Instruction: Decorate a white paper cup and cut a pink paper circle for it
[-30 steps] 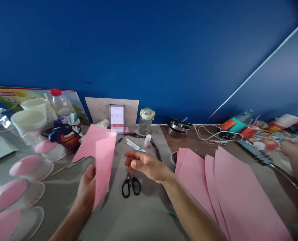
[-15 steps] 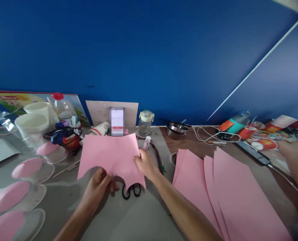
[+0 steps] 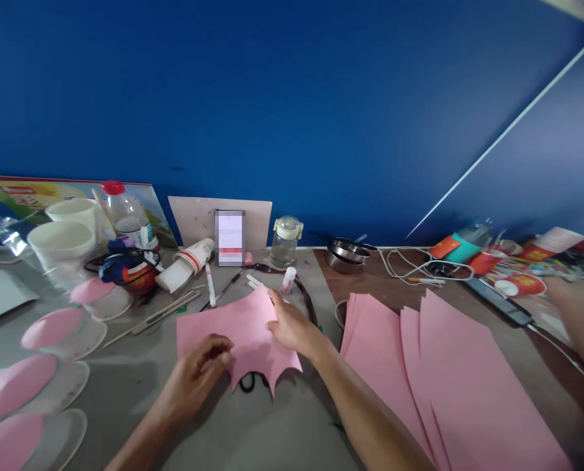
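Observation:
My right hand point(image 3: 294, 327) grips the right upper part of a pink paper sheet point(image 3: 245, 320), thumb on top and fingers behind. Curved notches with pointed tips run along the sheet's near edge. My left hand point(image 3: 206, 369) lies over the sheet's lower left, its fingers half curled with a gap between thumb and forefinger; its lower fingers are partly hidden. Under the near edge show the black loop handles of scissors point(image 3: 247, 383), the rest covered by the paper. Just beyond my right hand stands a glue stick point(image 3: 289, 280).
Several pink-topped paper cups point(image 3: 51, 330) lie along the left. A pink paper stack point(image 3: 463, 373) rests at right. Behind are a phone point(image 3: 230, 239), a glass jar point(image 3: 286, 242), a tipped cup point(image 3: 194, 257) and metal bowls point(image 3: 347, 255). Another person's hand point(image 3: 569, 294) is at far right.
The pink sheet has turned and come nearer and to the right, uncovering a marker and sticks behind it. My right hand stays on it; my left hand's fingers have loosened.

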Demonstrator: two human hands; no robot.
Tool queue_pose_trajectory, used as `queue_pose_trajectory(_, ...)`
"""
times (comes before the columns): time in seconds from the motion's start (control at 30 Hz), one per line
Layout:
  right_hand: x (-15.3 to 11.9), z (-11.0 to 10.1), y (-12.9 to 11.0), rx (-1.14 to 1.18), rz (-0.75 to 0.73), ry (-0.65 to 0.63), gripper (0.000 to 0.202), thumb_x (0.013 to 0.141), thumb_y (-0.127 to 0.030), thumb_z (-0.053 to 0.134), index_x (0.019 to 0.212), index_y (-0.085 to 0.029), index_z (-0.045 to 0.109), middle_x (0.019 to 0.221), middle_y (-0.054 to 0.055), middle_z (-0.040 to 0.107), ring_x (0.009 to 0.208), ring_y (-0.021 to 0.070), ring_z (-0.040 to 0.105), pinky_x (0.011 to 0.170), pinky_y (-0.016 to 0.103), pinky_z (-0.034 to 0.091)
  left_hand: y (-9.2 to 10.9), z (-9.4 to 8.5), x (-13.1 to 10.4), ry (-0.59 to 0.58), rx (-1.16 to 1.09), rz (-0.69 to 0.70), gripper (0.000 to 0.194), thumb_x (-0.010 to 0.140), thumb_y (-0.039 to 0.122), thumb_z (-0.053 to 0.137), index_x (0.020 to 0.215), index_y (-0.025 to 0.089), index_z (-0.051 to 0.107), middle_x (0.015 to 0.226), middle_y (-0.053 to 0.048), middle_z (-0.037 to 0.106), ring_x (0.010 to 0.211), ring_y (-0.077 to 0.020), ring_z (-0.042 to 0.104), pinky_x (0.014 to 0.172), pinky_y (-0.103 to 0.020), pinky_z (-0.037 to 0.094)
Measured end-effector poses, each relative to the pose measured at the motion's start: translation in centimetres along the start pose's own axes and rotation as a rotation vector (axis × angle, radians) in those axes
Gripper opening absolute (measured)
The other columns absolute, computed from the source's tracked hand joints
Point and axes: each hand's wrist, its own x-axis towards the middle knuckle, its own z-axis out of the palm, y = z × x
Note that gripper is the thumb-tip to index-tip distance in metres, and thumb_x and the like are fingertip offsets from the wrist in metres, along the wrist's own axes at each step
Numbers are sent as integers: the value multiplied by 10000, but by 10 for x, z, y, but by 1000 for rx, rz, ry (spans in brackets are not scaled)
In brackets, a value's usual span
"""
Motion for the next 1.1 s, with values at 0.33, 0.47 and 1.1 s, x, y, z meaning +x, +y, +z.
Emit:
queue_pose_trajectory(0.33,-15,-9,0,-89,-91,-190,830,793,-267,631,1475,-61,204,1121,209,668,1011,286,651,819,335,467,-30,10,-2,-85,788,368,407,855,285,572,1261,290,588,1394,-105,520,1324,-336,394,1082,-605,278)
queue_pose_trajectory(0.47,-17,-12,1,-152,-104,-262,540,840,-368,556,1304,-109,461,842,113,726,820,258,685,708,309,466,-40,7,-2,-138,867,362,425,859,304,572,1284,306,571,1420,-92,504,1338,-334,389,1083,-603,288)
queue_pose_trajectory(1.1,-14,-18,8,-206,-94,-158,312,888,-318,467,1121,-165,607,1069,130,692,970,254,650,754,296,435,-54,1,-1,-57,902,390,470,843,435,589,1280,262,584,1405,-133,518,1321,-356,411,1058,-621,319)
